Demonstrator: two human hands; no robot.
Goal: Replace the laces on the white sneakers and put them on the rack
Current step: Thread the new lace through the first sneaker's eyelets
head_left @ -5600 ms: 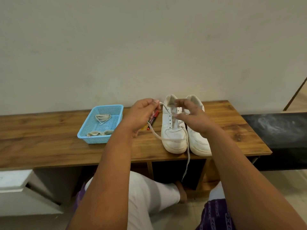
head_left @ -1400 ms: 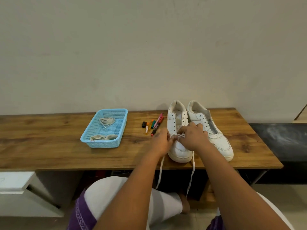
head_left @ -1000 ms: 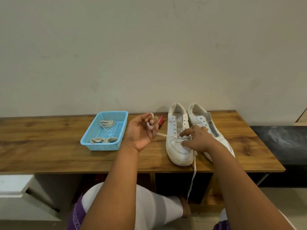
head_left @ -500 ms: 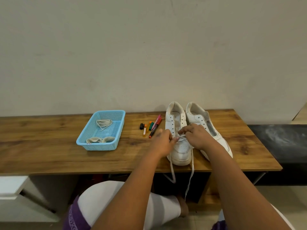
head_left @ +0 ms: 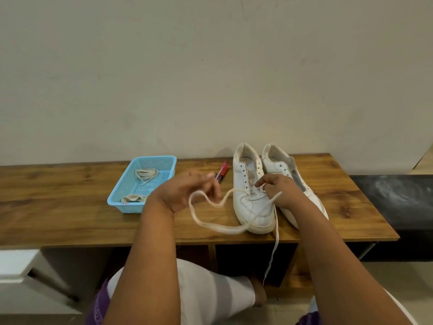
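Two white sneakers stand side by side on the wooden bench (head_left: 70,221), toes toward me. The left sneaker (head_left: 251,202) carries a white lace (head_left: 210,225) through its lowest eyelets. My left hand (head_left: 185,191) pinches one end of that lace, raised left of the shoe, and the slack loops over the bench. My right hand (head_left: 278,188) rests on the same shoe's tongue area, holding the lace at the eyelets. The other lace end hangs over the bench's front edge. The right sneaker (head_left: 302,191) has no lace and is partly hidden by my right arm.
A blue plastic basket (head_left: 121,198) with coiled laces sits at the left of the bench. Coloured markers (head_left: 222,172) lie between basket and shoes, partly behind my left hand. Open compartments show under the bench. My knees are below.
My left hand has pulled away from the shoe to the left and up, drawing out a loop of lace. My right hand stays at the eyelets.
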